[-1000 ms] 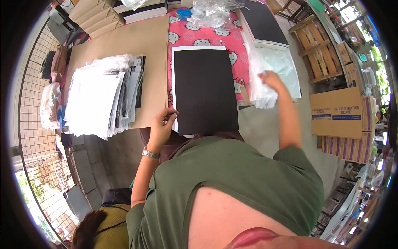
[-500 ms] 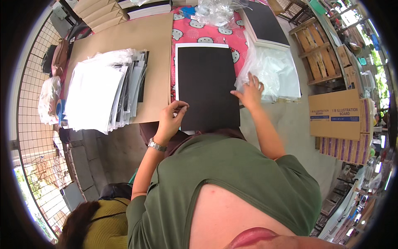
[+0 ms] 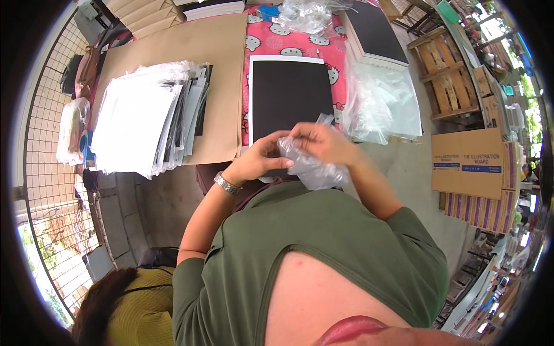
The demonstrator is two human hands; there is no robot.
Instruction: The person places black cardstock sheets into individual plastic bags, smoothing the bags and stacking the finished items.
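Observation:
Close to my body, a clear plastic bag [image 3: 316,172] is between my two hands, over the near part of a black sheet [image 3: 290,95] with a white edge. My left hand [image 3: 262,158], with a metal watch on its wrist, grips the bag's left end between thumb and fingers. Pinched on the bag's upper edge is my right hand [image 3: 326,143], slightly blurred. A pile of clear plastic bags [image 3: 381,104] lies to the right of the black sheet. On the left, bagged white and black sheets [image 3: 138,118] form a fanned stack.
Brown board [image 3: 222,75] lies under the left stack, on a pink patterned cloth [image 3: 268,43]. Black-topped boards [image 3: 375,32] stand at the back right, with crumpled plastic [image 3: 309,16] beside them. Cardboard boxes [image 3: 467,161] are off to the right. Another person [image 3: 138,305] is at the lower left.
My right hand has moved from the bag pile in toward my left hand, bringing a clear plastic bag. My left hand has shifted right and taken hold of it.

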